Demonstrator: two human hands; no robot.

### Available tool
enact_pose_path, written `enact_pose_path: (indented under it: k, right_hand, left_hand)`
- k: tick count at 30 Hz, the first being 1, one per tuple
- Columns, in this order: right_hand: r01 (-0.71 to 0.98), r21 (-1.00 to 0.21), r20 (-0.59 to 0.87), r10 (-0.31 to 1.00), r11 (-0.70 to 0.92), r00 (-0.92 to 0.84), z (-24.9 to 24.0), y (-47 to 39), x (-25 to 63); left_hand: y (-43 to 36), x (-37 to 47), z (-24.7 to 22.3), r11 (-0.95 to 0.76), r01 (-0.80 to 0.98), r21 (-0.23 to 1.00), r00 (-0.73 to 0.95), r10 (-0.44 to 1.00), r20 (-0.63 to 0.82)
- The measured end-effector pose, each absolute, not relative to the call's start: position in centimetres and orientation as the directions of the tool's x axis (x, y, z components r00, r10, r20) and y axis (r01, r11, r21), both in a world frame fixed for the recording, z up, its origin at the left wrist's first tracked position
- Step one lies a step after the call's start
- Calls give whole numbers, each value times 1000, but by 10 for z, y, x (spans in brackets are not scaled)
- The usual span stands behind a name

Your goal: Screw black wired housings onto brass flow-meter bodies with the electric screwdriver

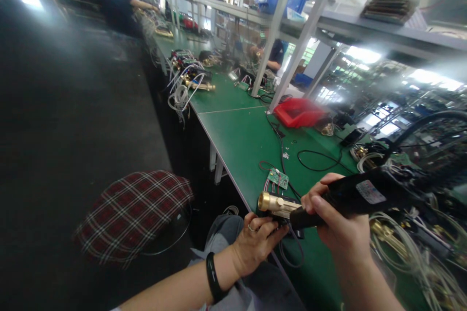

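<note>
My right hand (337,221) is wrapped round a thick black electric screwdriver (352,194) with a pale label on its body. Its nose points left and meets a brass pipe fitting (277,203) near the table's front edge. My left hand (255,240), with a ring and a dark bracelet at the wrist, closes its fingers on the near side of that fitting. Black parts sit around the brass; my fingers partly hide them. A small green circuit board (278,178) lies just behind, with thin wires running towards the fitting. A grey cable loop (294,252) hangs by the edge.
More brass fittings with coiled tubes (397,243) lie at the right. Farther back are a red bin (299,112), a black cable (280,143) and another wired pile (193,77). A plaid-covered stool (134,214) stands left of the green table (237,129). Other people work at the far benches.
</note>
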State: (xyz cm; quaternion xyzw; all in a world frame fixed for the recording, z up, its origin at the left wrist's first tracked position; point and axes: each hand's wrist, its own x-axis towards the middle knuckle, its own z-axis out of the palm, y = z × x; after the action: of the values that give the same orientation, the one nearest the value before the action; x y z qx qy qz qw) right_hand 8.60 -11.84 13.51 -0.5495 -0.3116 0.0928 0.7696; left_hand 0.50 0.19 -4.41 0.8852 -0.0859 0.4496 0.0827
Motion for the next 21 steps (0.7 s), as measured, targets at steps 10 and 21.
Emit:
enact_pose_path:
  k: [10,21]
  right_hand:
    - [194,-903,379,500,383,778,139,-118,86]
    - [192,-928,341,520,319,783,140,-115,84]
  left_hand:
    - [3,4,-42,-973,-226,41,593,-104,798]
    - [3,4,-49,-977,-209,36,608,-101,788]
